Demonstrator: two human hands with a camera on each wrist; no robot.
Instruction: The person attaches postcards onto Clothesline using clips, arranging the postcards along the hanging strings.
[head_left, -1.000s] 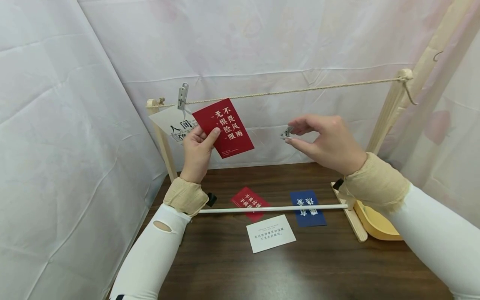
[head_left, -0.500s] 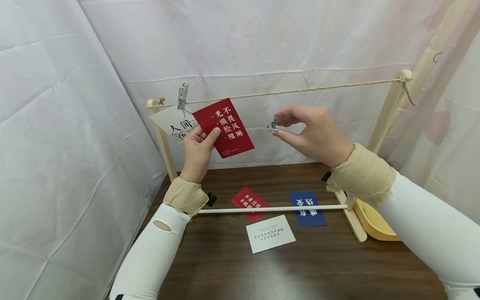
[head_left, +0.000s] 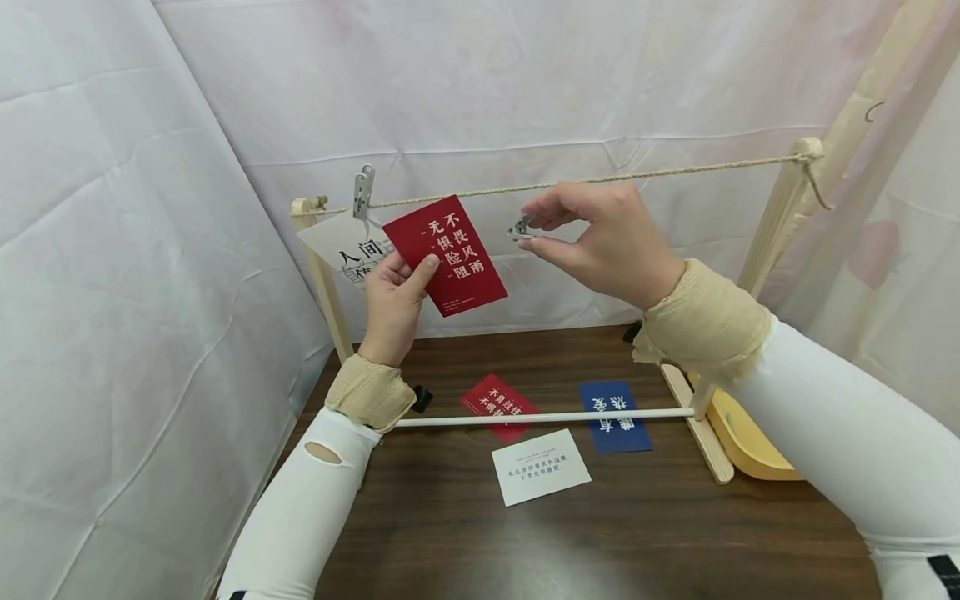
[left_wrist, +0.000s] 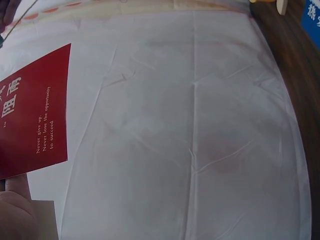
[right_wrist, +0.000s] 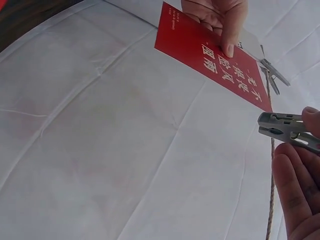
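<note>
Backdrop (head_left: 525,92), red card (head_left: 447,254): English (left_wrist: 44,120) clearest, left wrist

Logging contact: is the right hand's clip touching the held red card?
Apart: the head view shows backdrop between the clip and the held red card.

Pale creased cloth walls (head_left: 480,92), dark wood-grain tabletop (head_left: 660,533)

— Head view?
— Looking forward and down, far enough back for rope (head_left: 675,172) and tabletop (head_left: 600,542).
— Left wrist?
— Close to the held red card (left_wrist: 35,120), mostly facing the white cloth (left_wrist: 150,125).
— Right wrist?
— Facing across to that same card, rolled over, with rope nearly upright.
— Shared?
— Across all three, the red card; between head and left, the blue card (left_wrist: 312,22).
</note>
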